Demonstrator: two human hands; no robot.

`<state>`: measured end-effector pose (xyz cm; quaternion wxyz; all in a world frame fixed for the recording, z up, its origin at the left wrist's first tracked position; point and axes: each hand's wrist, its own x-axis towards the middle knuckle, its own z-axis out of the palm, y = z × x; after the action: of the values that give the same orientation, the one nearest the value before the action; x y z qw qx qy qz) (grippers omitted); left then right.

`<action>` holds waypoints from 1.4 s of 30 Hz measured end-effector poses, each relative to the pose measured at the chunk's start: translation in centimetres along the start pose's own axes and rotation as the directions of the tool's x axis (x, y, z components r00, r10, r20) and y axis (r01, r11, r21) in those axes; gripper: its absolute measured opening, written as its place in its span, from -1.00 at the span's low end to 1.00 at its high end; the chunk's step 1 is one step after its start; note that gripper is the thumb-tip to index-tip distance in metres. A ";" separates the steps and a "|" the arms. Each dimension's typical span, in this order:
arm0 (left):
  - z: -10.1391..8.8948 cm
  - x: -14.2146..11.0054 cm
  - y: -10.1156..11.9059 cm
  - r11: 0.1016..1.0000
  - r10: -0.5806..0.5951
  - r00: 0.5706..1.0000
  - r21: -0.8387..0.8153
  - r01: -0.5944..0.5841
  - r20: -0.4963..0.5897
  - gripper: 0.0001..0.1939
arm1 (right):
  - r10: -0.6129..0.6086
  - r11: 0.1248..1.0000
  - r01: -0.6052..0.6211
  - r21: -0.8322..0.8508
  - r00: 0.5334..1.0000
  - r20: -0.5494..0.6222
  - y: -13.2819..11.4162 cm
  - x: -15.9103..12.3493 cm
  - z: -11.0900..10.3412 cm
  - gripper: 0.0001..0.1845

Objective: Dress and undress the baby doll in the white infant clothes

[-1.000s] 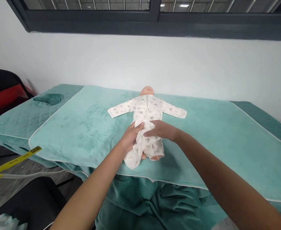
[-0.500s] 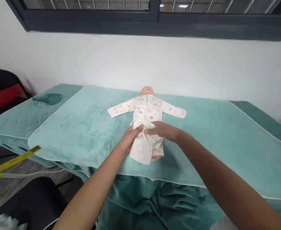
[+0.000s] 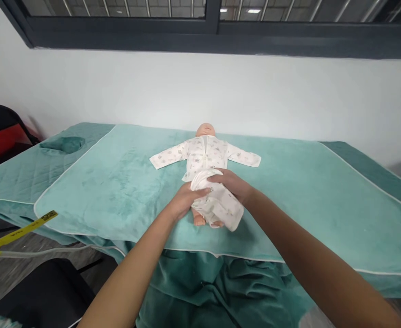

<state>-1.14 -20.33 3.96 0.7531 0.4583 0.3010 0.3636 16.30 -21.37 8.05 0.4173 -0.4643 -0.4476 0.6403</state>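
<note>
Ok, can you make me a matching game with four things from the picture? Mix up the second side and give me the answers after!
Things:
1. Shirt
2. Loose cloth
3. Tag
4. Blanket

Clues:
A. Yellow, with dark marks on it
B. On the doll, with its sleeves spread out to the sides
C. Light green, lying flat under the doll
D. Held between the left hand and the right hand

Right pairs: 1-B, 2-D, 3-A, 4-C
</note>
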 end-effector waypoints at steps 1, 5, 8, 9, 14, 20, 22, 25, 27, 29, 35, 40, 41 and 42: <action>0.0 0.1 -0.1 0.999 0.012 0.999 -0.045 -0.014 -0.033 -0.52 | -0.001 0.999 0.001 -0.039 1.000 0.014 0.0 -0.1 0.0 -0.64; 0.2 0.3 -1.0 0.981 0.058 0.985 -0.174 -0.086 -0.161 -0.48 | 0.080 0.935 -0.025 -0.353 0.987 0.143 -0.1 -0.2 -0.1 -0.56; 0.2 0.5 -1.4 0.972 0.073 0.972 -0.200 -0.120 -0.224 -0.48 | 0.167 0.881 -0.046 -0.470 0.961 0.219 -0.3 -0.1 -0.1 -0.53; 0.3 0.4 -1.4 0.970 0.079 0.967 -0.203 -0.131 -0.244 -0.49 | 0.155 0.881 -0.033 -0.471 0.962 0.223 -0.3 0.0 -0.1 -0.53; 2.5 -1.3 -1.3 0.970 0.090 0.918 -0.175 -0.168 -0.386 -0.48 | -0.020 0.824 0.100 -0.558 0.989 0.148 0.1 0.3 0.2 -0.61; 6.4 -6.5 -2.6 0.944 0.004 0.844 -0.277 -0.180 -0.536 -0.49 | -0.058 0.473 0.168 -0.865 0.985 0.160 0.5 0.0 0.8 -0.70; 6.9 -7.9 -3.3 0.928 -0.025 0.833 -0.323 -0.187 -0.553 -0.48 | -0.040 0.371 0.169 -0.913 0.985 0.166 0.6 -0.1 1.2 -0.67; 7.0 -9.3 -4.5 0.909 -0.085 0.804 -0.376 -0.178 -0.589 -0.47 | -0.011 0.164 0.154 -0.974 0.988 0.154 0.8 -0.3 2.1 -0.64; 6.7 -9.7 -5.5 0.905 -0.124 0.780 -0.393 -0.165 -0.613 -0.46 | 0.006 0.022 0.145 -0.989 0.989 0.145 0.9 -0.4 2.9 -0.60; 6.1 -9.8 -6.6 0.914 -0.136 0.752 -0.375 -0.156 -0.644 -0.44 | 0.029 -0.082 0.155 -0.984 0.988 0.153 0.9 -0.5 3.5 -0.59; 4.2 -10.1 -8.7 0.995 -0.056 0.719 -0.098 -0.017 -0.693 -0.56 | 0.065 -0.205 0.196 -0.959 0.980 0.187 1.2 -0.9 4.4 -0.71; 4.2 -10.6 -7.8 0.995 -0.082 0.742 -0.017 0.095 -0.666 -0.56 | 0.066 -0.165 0.184 -0.969 0.982 0.176 1.6 -1.2 4.0 -0.77; 4.4 -10.6 -7.6 0.995 -0.097 0.757 -0.054 0.082 -0.647 -0.55 | 0.058 -0.146 0.177 -0.973 0.984 0.171 1.7 -1.2 3.8 -0.78; 4.5 -10.6 -7.3 0.993 -0.112 0.774 -0.099 0.064 -0.623 -0.55 | 0.051 -0.122 0.173 -0.977 0.985 0.168 1.8 -1.2 3.7 -0.78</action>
<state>-1.53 -33.48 0.38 0.6419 0.2692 0.5424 0.4705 12.75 -23.62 7.20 -0.0762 -0.5490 -0.8260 0.1024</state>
